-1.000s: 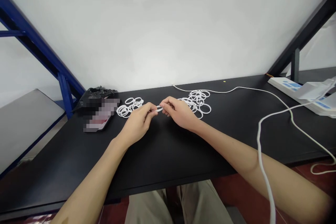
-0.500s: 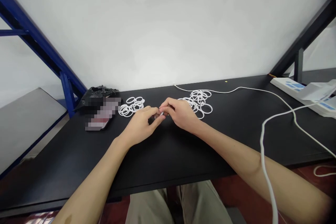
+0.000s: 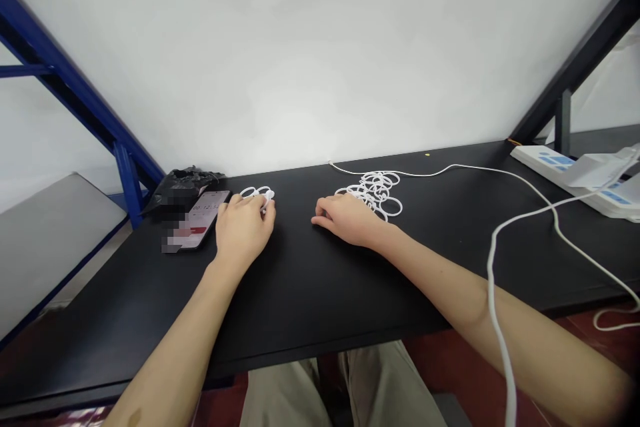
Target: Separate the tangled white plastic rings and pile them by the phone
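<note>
My left hand [image 3: 245, 230] lies over the left group of white rings [image 3: 249, 192], its fingers bent down among them and partly hidden. Between its thumb and forefinger shows a bit of a white ring [image 3: 267, 203], which the hand seems to grip. To the right, my right hand [image 3: 345, 217] rests low over the black table [image 3: 310, 293] with its fingers curled in and the thumb pointing left; nothing shows in it. Just behind this hand spreads a larger tangled heap of thin white rings [image 3: 383, 188], partly covered by it.
A phone [image 3: 207, 213] with a lit screen lies left of my left hand, before a crumpled black plastic bag [image 3: 183, 187]. A white cable [image 3: 500, 237] crosses my right forearm. A white power strip [image 3: 560, 167] lies at the far right. Behind stands a white panel [image 3: 310, 53].
My hands were together at the middle, pinching something small. The left hand has moved left onto the smaller ring group; the right hand has stayed near its place, fingers curled.
</note>
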{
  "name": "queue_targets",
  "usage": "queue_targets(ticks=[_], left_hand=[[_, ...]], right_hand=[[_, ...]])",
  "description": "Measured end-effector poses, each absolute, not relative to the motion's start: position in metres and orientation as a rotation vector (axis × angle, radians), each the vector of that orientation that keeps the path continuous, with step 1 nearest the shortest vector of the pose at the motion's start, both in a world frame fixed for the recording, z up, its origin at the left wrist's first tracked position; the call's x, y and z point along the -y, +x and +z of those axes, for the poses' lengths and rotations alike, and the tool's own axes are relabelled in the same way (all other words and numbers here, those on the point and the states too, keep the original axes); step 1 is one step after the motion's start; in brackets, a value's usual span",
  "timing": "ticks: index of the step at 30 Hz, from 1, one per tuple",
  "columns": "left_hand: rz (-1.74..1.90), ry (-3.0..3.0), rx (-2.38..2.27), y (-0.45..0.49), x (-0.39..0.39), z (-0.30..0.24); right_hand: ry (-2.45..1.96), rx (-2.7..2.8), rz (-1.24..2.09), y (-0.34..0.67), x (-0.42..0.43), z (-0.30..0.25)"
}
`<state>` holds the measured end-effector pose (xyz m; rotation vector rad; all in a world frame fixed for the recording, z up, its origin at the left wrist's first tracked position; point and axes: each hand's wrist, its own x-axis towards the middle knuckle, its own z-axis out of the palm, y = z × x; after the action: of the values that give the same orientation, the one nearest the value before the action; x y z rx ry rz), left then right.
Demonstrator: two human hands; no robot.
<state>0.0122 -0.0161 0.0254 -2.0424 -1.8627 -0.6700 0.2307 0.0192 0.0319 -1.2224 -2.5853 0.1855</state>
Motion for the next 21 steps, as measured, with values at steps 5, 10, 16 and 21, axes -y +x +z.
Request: queue_targets(ticks=[5,10,16,21], left_hand=[[-0.363,-1.912,2.064,0.01,0.016,0.023],[-0.332,-1.886,2.118,0.012,0.017,0.023],[-0.59,-2.012,1.902,0.017,0.018,0.025],[-0.903,-2.483,1.633,0.029,0.021,0.025]], right_hand=[[-1.271,2.601,0.133,0.23,-0.02,0.029],[-1.338,2.613,0.104,0.228,-0.02,0.031],[-1.346,2.592,0.053,0.225,-0.019,0.03],[-1.252,2.458,0.095,0.224,-0.015,0.033]])
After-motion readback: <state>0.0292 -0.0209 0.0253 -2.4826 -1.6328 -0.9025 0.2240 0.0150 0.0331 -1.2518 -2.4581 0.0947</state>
